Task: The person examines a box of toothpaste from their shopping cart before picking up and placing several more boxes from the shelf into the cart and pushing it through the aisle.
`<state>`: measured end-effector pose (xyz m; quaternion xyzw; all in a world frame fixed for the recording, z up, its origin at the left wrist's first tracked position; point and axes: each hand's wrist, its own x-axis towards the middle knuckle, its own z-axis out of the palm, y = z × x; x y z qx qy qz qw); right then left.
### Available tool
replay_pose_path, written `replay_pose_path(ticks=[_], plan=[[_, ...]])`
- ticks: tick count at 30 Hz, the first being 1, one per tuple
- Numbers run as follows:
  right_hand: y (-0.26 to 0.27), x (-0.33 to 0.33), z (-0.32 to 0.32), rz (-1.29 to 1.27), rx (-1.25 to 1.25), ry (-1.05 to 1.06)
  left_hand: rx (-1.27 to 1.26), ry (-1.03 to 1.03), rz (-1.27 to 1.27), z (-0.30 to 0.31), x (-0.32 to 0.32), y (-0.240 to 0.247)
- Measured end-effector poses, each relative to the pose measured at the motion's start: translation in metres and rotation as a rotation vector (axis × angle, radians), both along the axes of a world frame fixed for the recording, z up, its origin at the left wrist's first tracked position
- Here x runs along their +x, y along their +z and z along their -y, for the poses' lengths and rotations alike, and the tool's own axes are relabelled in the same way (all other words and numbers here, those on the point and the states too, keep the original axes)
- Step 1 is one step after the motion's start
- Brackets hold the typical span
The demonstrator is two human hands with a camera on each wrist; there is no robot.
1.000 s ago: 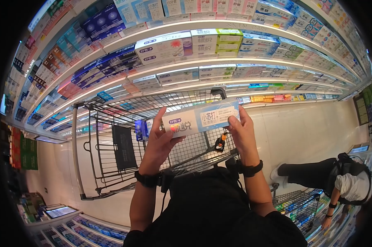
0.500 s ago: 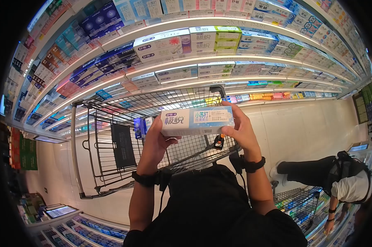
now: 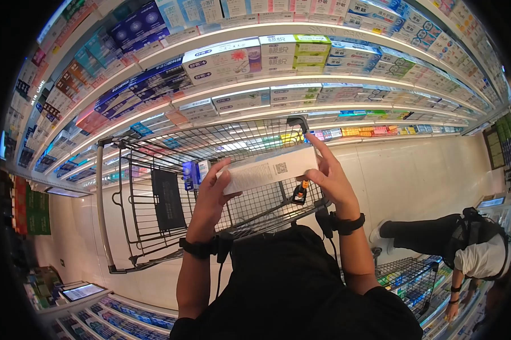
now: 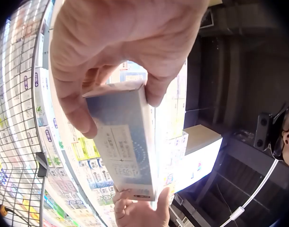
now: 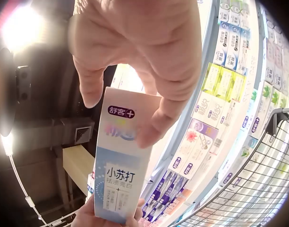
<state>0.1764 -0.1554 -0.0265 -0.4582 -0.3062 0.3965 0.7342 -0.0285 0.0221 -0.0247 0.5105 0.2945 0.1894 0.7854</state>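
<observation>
From my head, I look down on a pale, faintly shiny floor (image 3: pixel 414 175), with brightly lit white shelves (image 3: pixel 289 30) curving across the top. Rows of small boxes fill them in white, blue, green and pink. A grey metal shopping cart (image 3: pixel 168 199) stands in front of me, its wire mesh thin and squared; a black bottle (image 3: pixel 300 194) with an orange top shows against the mesh (so does a glossy blue box (image 3: pixel 191 175)). Off to my right, a person (image 3: pixel 482 255) in dark trousers leans beside a second cart (image 3: pixel 408 277). The long carton (image 3: pixel 269 170) lies between my hands above my cart, tilted slightly, its pale face printed with fine text and a square code. My left hand (image 3: pixel 213 192) is clamped on one end and my right hand (image 3: pixel 334 175) on the other, the two well apart.

From my left wrist, the ceiling (image 4: pixel 243 52) is dark. My thumb and fingers pinch the carton's near end; my other hand is at the far end, and a smooth blue face with crisp, straight edges shows.

From my right wrist, the white-and-blue face carries a purple logo (image 5: pixel 121 111). One finger stands off the carton (another fingertip overlaps its printed face).
</observation>
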Motion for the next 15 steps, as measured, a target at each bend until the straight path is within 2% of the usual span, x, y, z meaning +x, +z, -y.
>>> replay_pose_path(ticks=[6,11,15], plan=[[-0.009,0.01,0.003,0.044,-0.14,0.044,0.003,-0.005,0.041,0.0,-0.003,0.001],[-0.021,0.009,-0.002,0.085,-0.132,-0.073,0.022,-0.032,0.115,0.001,-0.004,-0.001],[-0.027,0.011,-0.002,0.091,-0.137,-0.091,0.102,-0.086,0.048,0.0,-0.005,-0.007]])
